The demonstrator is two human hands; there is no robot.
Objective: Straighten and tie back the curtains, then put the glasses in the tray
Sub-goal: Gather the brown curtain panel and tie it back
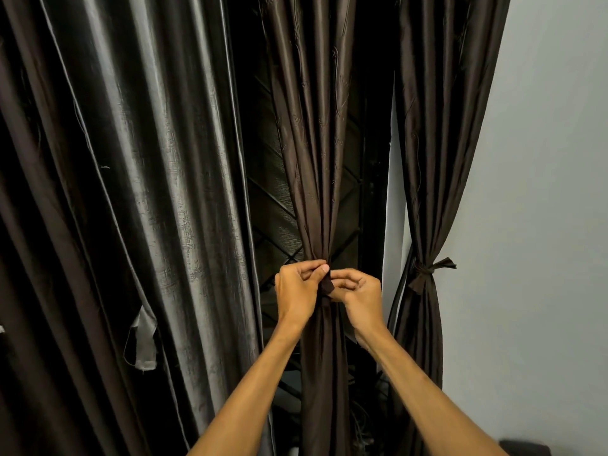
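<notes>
Both bare forearms reach up from the near edge to the middle curtain, a dark brown panel gathered into a narrow bunch in front of the window grille. At the gathered waist the left hand and right hand meet, fingers curled, each pinching the dark fabric tie-back wrapped there (whether a knot has formed I cannot tell). Further right, beside the pale wall, another brown curtain hangs cinched by its own knotted tie. On the left a broad, glossy grey curtain hangs loose.
</notes>
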